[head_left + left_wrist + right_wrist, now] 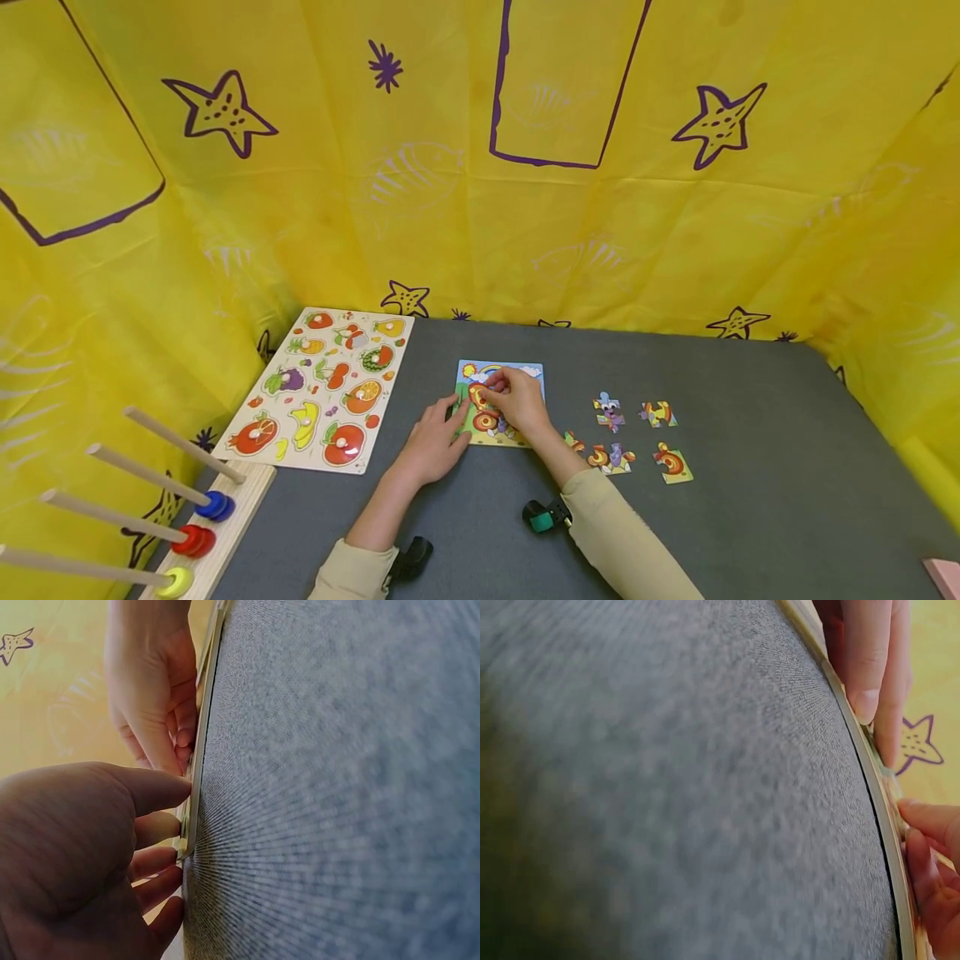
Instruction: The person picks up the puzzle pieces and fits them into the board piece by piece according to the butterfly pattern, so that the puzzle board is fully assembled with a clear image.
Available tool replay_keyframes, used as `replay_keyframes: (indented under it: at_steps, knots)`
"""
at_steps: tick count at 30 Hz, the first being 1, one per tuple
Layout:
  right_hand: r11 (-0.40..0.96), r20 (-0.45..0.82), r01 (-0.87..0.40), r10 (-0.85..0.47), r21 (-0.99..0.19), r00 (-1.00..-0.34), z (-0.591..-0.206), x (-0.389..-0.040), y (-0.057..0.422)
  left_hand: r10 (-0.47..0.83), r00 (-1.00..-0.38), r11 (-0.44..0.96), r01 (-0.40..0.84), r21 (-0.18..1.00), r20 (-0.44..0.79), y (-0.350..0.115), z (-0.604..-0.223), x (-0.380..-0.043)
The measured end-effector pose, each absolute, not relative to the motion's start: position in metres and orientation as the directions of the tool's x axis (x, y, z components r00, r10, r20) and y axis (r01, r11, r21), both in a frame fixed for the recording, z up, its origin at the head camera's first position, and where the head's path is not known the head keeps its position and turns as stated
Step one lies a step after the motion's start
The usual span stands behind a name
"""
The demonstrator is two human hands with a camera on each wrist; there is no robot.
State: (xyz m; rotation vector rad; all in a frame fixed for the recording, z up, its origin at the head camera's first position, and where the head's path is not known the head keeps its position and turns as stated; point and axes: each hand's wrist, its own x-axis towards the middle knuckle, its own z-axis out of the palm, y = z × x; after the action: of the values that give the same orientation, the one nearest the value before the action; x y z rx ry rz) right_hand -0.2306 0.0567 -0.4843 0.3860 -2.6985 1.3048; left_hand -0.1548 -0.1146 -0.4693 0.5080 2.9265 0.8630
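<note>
A small picture puzzle board (501, 442) with a sun, a rainbow and orange swirled shapes lies flat on the grey table. My right hand (519, 404) is over it, thumb and index finger pinching a puzzle piece (477, 393) against the board's left half. The piece is mostly hidden by the fingers. My left hand (435, 442) rests at the board's lower left, fingers extended onto its edge. In the left wrist view, the left thumb (161, 789) touches the board's rim. The right wrist view shows both hands' fingertips close together along the board's edge.
Loose jigsaw pieces lie to the right, among them a purple-figured piece (609, 412) and an orange-swirl piece (673, 463). A fruit peg board (348, 321) lies at the left. Nearer stands a wooden rack (247, 492) with upright pegs and coloured rings. A yellow curtain (480, 233) closes the back.
</note>
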Motion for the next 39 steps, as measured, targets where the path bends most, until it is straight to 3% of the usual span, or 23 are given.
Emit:
replay_keyframes:
  at_steps: [8, 22, 31, 39]
  knots:
    - [0.585, 0.198, -0.348, -0.306, -0.733, -0.931, -0.484, -0.224, 0.071, 0.315, -0.948, 0.811, 0.298, 0.504, 0.054, -0.110, -0.469, -0.155]
    - [0.575, 0.198, -0.358, -0.322, -0.736, -0.926, -0.481, -0.221, 0.075, 0.423, -0.904, 0.783, 0.400, 0.475, 0.064, -0.109, -0.469, -0.161]
    - [0.546, 0.134, -0.223, -0.198, -0.808, -0.971, -0.473, -0.212, 0.113, 0.417, -0.906, 0.797, 0.405, 0.447, 0.077, -0.104, -0.464, -0.160]
    - [0.610, 0.165, -0.228, -0.159, -0.759, -0.973, -0.465, -0.203, 0.169, 0.406, -0.912, 0.806, 0.387, 0.447, 0.058, -0.105, -0.463, -0.160]
